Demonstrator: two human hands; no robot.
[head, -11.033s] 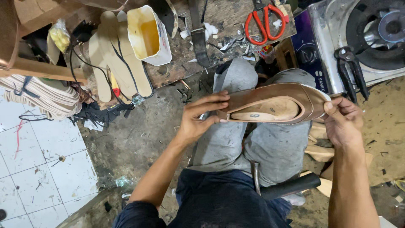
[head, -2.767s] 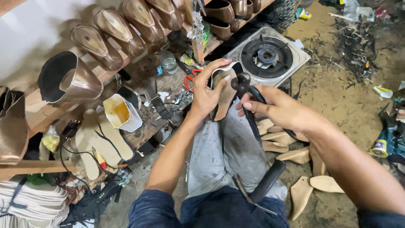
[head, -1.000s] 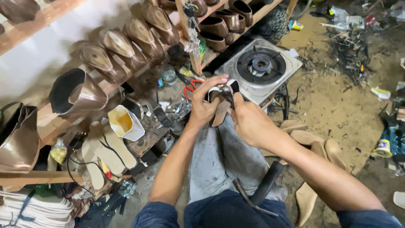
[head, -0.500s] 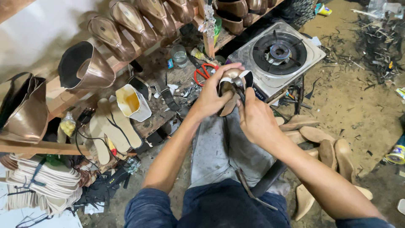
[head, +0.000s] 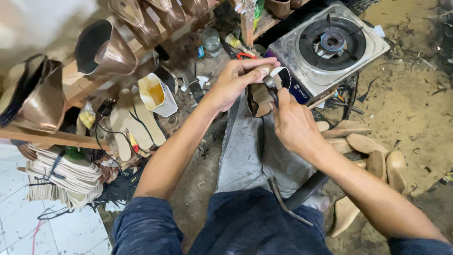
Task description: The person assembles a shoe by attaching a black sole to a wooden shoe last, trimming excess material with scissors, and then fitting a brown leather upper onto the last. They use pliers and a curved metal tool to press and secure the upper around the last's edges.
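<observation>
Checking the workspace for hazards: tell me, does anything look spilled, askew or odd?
Yes. The white container of yellow glue sits tilted among loose beige insoles. Wooden shoe lasts lie scattered on the dirt floor.

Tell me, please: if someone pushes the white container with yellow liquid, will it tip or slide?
The white container already leans among flat insoles, so a push would probably tip it. Its open top shows yellow liquid, which would likely spill. It looks like thin plastic, so it may be light and flex when squeezed.
</observation>
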